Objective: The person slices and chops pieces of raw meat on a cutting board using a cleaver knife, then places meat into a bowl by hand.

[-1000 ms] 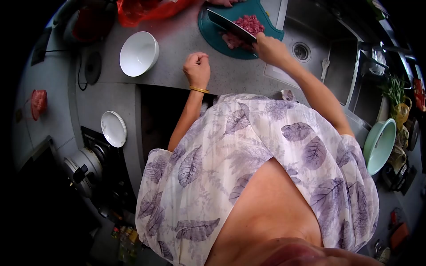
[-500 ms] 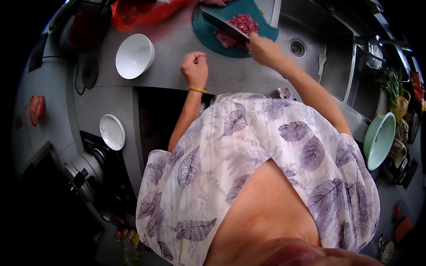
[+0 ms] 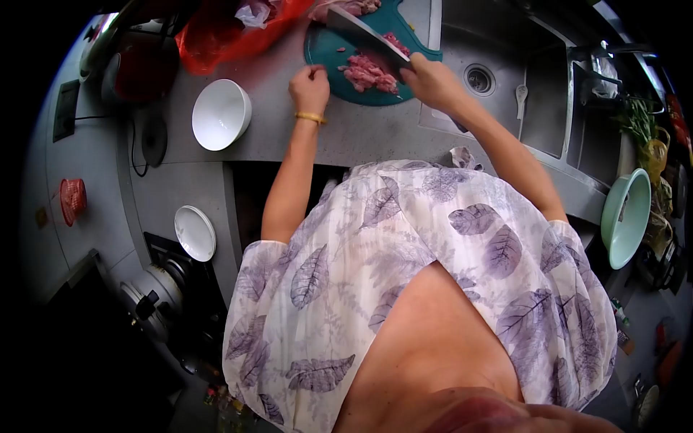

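Leftmost, white plates (image 3: pixel 195 233) are lying near the stove, and a white bowl (image 3: pixel 221 114) is standing on the counter (image 3: pixel 274 137), with a red plastic bag (image 3: pixel 206 45) lying beyond it. Next, the left forearm (image 3: pixel 292 162) is slanting up and slightly inward from the elbow, a yellow bracelet (image 3: pixel 310 117) circling its wrist. The left hand (image 3: pixel 309 90) is hovering or resting just beside the board's left edge, knuckles upward; its fingers are curling inward, though I cannot tell whether they are closing fully or pinching anything. On the teal cutting board (image 3: pixel 323 47), cut meat (image 3: pixel 368 73) is lying on the near side of the blade, with more showing behind it. Slanting across the board, the knife (image 3: pixel 368 32) is pointing up and left. At its handle, the right hand (image 3: pixel 432 81) is gripping firmly, fingers wrapping round it. Behind that hand, the right forearm (image 3: pixel 498 141) is running diagonally down to the elbow, passing in front of the sink (image 3: pixel 498 40).
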Motion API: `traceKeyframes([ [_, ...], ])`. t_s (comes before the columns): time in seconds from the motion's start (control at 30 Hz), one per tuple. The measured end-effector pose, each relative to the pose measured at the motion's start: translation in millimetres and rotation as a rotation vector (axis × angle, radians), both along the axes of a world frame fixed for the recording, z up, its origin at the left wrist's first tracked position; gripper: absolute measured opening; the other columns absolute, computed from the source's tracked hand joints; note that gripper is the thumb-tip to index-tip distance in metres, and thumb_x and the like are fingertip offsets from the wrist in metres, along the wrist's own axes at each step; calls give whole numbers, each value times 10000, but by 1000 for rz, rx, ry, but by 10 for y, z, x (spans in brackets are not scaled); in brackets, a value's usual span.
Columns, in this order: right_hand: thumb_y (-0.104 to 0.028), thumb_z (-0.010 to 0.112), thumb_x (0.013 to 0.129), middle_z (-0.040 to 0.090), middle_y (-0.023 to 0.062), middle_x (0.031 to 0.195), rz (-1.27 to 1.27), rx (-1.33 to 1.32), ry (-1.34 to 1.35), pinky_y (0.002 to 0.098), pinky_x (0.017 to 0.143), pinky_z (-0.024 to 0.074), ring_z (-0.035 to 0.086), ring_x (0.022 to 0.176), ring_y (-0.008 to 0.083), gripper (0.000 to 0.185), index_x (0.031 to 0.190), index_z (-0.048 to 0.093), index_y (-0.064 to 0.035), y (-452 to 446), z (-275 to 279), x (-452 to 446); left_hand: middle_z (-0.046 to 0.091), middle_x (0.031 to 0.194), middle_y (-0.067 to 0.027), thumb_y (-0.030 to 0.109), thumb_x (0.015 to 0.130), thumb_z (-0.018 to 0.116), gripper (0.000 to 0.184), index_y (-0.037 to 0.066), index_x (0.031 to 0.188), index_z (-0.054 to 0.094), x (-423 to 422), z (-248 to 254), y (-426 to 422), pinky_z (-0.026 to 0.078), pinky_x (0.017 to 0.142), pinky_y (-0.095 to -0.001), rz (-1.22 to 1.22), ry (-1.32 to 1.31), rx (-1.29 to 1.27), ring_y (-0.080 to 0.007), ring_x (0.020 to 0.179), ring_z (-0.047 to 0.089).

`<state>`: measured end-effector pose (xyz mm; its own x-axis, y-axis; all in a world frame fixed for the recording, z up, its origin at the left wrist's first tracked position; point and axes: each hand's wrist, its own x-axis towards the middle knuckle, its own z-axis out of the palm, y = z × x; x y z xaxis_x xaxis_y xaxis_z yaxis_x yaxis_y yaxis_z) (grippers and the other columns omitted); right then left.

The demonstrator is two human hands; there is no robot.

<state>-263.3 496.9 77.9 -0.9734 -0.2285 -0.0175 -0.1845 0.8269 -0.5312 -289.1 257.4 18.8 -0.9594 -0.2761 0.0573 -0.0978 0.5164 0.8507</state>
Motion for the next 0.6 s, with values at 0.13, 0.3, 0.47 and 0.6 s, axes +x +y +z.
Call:
traceKeyframes([
  [0.13,-264,526,879,561,139,583,-295,-477,-232,331,378,442,547,394,204,298,863,483,31,116,221,76,650,862,-195,256,768,564,250,33,778,677,-521,-125,158,482,760,-404,-115,-26,-179,-342,839,622],
  [0.3,-209,498,884,453,30,535,-441,-716,-490,281,328,395,493,369,141,223,822,448,0,371,42,186,649,893,-198,328,744,558,312,59,824,695,-909,-40,524,479,804,-417,-107,-160,-384,-368,876,614],
  [0.47,-204,497,890,461,41,544,-451,-755,-546,291,321,394,498,368,145,222,842,448,7,404,-175,304,653,916,-187,360,713,571,341,78,851,705,-1008,-73,905,478,828,-397,-295,-207,-352,-359,902,616],
  [0.6,-213,497,894,467,35,554,-411,-795,-607,287,322,393,493,370,138,216,856,446,-6,294,-169,275,657,907,-178,380,689,602,346,73,816,701,-851,122,999,482,810,-387,-427,-262,-319,-346,881,620],
])
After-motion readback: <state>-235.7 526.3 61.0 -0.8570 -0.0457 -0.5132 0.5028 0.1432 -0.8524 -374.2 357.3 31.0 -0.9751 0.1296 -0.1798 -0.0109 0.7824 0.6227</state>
